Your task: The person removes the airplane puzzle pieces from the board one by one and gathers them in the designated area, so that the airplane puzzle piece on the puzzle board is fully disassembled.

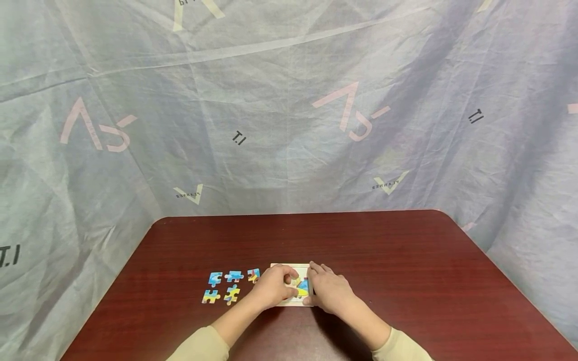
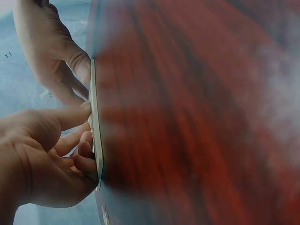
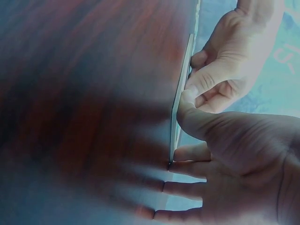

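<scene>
Left hand curls over the puzzle board — any pinch unclear — right hand, fingers straight, braces its edge; slack there could let it skid.

Dark red-brown table, wood-grain streaks, rounded far corners, glossy patch at near edge. Behind and along both sides: pale grey cloth, wrinkled, hanging in folds, darker shadow bands toward right. Lighter crease slanting across upper part. Prints scattered over cloth: pink angular marks, black letters, yellowish V shapes with small mirrored lettering.
</scene>
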Action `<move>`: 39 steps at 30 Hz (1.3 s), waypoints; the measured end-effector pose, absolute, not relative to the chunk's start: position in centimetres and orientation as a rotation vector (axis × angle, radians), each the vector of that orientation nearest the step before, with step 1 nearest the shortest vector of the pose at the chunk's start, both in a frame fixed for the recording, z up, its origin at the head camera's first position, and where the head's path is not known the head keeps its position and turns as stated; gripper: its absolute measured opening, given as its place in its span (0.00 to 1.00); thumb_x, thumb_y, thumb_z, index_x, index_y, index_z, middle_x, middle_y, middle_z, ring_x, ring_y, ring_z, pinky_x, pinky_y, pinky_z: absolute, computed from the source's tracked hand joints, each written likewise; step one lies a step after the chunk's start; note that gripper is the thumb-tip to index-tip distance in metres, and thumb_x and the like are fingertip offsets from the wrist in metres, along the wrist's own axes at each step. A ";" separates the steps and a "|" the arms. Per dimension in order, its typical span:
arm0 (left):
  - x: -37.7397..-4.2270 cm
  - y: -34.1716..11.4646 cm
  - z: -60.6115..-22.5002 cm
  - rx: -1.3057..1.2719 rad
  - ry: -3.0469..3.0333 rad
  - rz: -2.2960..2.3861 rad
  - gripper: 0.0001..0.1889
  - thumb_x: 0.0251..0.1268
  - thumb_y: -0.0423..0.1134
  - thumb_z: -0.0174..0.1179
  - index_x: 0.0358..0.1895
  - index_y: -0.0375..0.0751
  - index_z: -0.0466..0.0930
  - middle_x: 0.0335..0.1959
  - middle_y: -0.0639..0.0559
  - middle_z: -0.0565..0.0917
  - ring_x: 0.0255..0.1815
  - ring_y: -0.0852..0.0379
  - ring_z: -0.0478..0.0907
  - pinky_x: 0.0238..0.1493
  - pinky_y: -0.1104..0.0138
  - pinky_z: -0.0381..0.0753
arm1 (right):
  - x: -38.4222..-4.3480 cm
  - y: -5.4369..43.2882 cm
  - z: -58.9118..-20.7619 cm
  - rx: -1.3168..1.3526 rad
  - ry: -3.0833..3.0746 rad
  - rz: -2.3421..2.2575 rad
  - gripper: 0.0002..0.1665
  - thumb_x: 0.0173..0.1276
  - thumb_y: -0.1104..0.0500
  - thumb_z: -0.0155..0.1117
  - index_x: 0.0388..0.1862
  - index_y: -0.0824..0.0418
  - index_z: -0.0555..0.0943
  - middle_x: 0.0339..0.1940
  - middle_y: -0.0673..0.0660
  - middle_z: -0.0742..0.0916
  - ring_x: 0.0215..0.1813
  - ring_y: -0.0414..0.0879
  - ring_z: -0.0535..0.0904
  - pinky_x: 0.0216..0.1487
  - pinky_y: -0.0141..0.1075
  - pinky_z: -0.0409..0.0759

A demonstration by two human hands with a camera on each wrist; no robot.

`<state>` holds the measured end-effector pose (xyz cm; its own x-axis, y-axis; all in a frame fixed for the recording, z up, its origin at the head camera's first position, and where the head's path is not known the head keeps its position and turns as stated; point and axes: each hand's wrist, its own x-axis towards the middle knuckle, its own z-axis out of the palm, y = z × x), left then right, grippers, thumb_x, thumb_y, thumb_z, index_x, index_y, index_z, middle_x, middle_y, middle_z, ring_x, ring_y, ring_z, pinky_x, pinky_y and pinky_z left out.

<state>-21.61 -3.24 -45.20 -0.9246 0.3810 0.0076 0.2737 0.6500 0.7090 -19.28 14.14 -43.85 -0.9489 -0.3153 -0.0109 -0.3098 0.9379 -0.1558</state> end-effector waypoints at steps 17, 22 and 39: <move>-21.7 -3.1 -45.1 0.568 2.758 1.112 0.16 0.52 0.31 0.76 0.44 0.41 0.83 0.29 0.53 0.75 0.27 0.59 0.69 0.31 0.65 0.70 | -19.3 14.4 -44.0 -0.513 3.092 -0.234 0.39 0.60 0.46 0.77 0.64 0.64 0.78 0.70 0.60 0.78 0.67 0.62 0.75 0.53 0.65 0.77; -21.7 -3.1 -45.1 0.556 2.752 1.124 0.17 0.52 0.31 0.76 0.45 0.41 0.83 0.30 0.52 0.76 0.27 0.58 0.69 0.30 0.65 0.70 | -19.3 14.4 -44.0 -0.513 3.096 -0.246 0.39 0.59 0.47 0.78 0.64 0.64 0.78 0.69 0.61 0.78 0.67 0.62 0.76 0.53 0.65 0.77; -21.9 -3.5 -45.6 0.512 2.693 1.325 0.07 0.62 0.33 0.70 0.41 0.45 0.84 0.29 0.55 0.78 0.23 0.60 0.72 0.24 0.66 0.70 | -19.4 14.4 -44.0 -0.527 3.084 -0.257 0.33 0.59 0.46 0.79 0.58 0.62 0.81 0.69 0.61 0.78 0.67 0.63 0.75 0.53 0.66 0.76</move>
<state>-21.86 -3.48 -45.61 -0.9390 0.3386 0.0605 0.2546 0.5658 0.7843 -19.39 14.35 -43.99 -0.9437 -0.3298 0.0247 -0.3294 0.9303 -0.1613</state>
